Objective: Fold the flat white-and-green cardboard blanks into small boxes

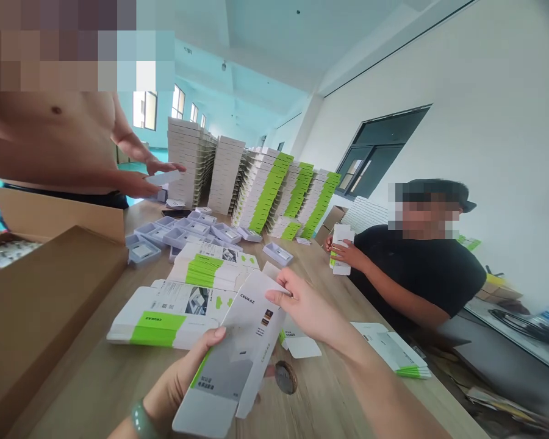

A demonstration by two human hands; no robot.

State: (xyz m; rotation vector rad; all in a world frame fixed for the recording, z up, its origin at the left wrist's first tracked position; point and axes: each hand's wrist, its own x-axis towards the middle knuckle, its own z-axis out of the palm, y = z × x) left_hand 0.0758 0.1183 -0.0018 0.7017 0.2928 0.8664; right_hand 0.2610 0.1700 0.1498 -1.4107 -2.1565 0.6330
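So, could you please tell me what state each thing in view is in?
Held carton: raised, near-end flaps open
Left hand: closed on the carton's near side
Right hand: gripping its far end
Printed cartons: flattened, stacked
Lavender trays: open, heaped
White-and-green boxes: stacked high
Brown box: open, flap raised
Co-worker's carton: held, lower flap open
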